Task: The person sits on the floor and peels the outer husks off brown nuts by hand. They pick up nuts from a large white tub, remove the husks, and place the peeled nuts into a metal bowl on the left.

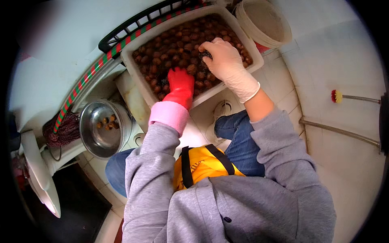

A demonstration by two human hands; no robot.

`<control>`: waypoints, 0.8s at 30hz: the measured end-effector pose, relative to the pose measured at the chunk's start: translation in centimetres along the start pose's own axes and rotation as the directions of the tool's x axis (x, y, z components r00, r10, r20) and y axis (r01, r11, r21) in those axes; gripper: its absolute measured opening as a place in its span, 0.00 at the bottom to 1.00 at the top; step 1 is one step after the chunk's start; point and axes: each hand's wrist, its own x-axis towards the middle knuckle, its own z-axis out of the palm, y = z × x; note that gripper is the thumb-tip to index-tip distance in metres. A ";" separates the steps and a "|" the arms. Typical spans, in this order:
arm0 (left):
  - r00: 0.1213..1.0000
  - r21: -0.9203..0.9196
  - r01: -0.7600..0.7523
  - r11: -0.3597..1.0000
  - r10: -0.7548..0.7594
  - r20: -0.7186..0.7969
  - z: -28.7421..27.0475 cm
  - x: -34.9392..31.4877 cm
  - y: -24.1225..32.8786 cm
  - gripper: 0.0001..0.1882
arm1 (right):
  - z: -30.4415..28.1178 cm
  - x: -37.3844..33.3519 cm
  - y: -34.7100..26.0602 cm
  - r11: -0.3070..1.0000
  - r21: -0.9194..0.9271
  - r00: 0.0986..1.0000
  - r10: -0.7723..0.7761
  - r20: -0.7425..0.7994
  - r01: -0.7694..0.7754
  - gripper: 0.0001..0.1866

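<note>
A white rectangular tub (193, 103) holds many wet, brown, round pieces that look like walnuts (178, 50), lying in dark water. My left hand (181, 83), in a red rubber glove with a pink cuff, reaches over the near side with its fingertips down among them. Those fingertips are hidden, and a dark, rough patch shows beside them. To its right, my right hand (224, 58) wears a thin whitish glove. Its fingers curl over a dark, coarse-textured bit at the surface of the pile; what it is remains unclear.
A metal pot (91, 139) with several brown pieces stands at the left, beside a dark red mop head (65, 128) on a striped pole (87, 77). A whitish bucket (279, 36) stands behind the tub's right corner. A metal rod (340, 133) runs along the right wall.
</note>
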 end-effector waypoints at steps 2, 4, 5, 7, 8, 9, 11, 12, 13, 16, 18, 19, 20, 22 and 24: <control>0.999 0.025 -0.039 0.999 0.039 -0.006 -2.3 -1.1 -1.0 0.20 | -0.1 0.0 0.1 0.999 -0.015 0.999 0.032 0.021 -0.032 0.16; 0.996 0.097 -0.073 0.993 0.078 -0.051 1.1 -0.1 -2.4 0.18 | 0.3 0.4 -0.2 1.000 0.000 1.000 0.015 0.023 -0.015 0.15; 0.971 0.141 -0.228 0.963 0.237 -0.046 0.5 -0.7 -2.1 0.18 | 0.4 0.3 0.4 0.999 -0.017 0.999 0.029 0.028 -0.029 0.14; 0.926 -0.086 -0.358 0.930 0.343 -0.156 -1.2 -1.5 -2.6 0.17 | 0.3 0.5 1.1 0.998 -0.038 0.998 0.049 0.027 -0.047 0.13; 0.928 -0.356 -0.350 0.866 0.269 -0.258 -1.9 -1.9 -3.4 0.18 | 0.4 0.5 1.3 0.998 -0.037 0.998 0.052 0.021 -0.051 0.13; 0.928 -0.597 -0.345 0.725 0.170 -0.331 -2.6 -2.2 -3.9 0.19 | 0.4 0.5 1.4 0.998 -0.036 0.998 0.055 0.015 -0.055 0.13; 0.967 -0.929 -0.240 0.283 0.151 -0.204 -4.8 -3.4 -4.9 0.21 | 0.6 0.4 1.4 0.999 -0.028 0.999 0.047 0.004 -0.046 0.12; 0.977 -0.989 -0.145 0.024 0.164 -0.139 -5.7 -3.9 -5.4 0.22 | 0.7 0.3 1.6 0.999 -0.023 0.999 0.041 -0.005 -0.041 0.12; 0.966 -0.979 -0.203 0.013 0.169 -0.198 -6.3 -4.4 -6.6 0.23 | 1.0 0.6 1.2 1.000 -0.003 1.000 0.022 -0.019 -0.022 0.12; 0.962 -0.975 -0.224 0.010 0.162 -0.220 -10.3 -6.9 -6.5 0.24 | 1.0 0.6 1.6 0.999 -0.036 0.999 0.039 -0.001 -0.039 0.12; 0.908 -0.905 -0.410 0.112 0.141 -0.394 -9.8 -7.0 -7.4 0.24 | 1.1 0.9 0.9 0.998 -0.038 0.998 0.050 0.025 -0.049 0.13; 0.868 -0.855 -0.495 0.156 0.136 -0.478 -9.4 -7.1 -7.7 0.25 | 1.0 0.9 0.7 0.998 -0.040 0.998 0.054 0.041 -0.052 0.15; 0.848 -0.858 -0.513 0.032 0.172 -0.501 -9.2 -7.1 -8.0 0.26 | 1.0 0.9 0.6 0.997 -0.044 0.997 0.058 0.058 -0.056 0.16; 0.802 -0.831 -0.514 -0.212 0.224 -0.553 -8.8 -7.6 -9.2 0.29 | 1.3 1.0 0.5 0.998 -0.048 0.998 0.033 0.049 -0.031 0.14; 0.926 -0.844 -0.218 -0.489 0.169 -0.337 -7.5 -6.8 -9.7 0.31 | 1.4 1.2 0.3 0.999 -0.047 0.998 0.015 0.056 -0.012 0.14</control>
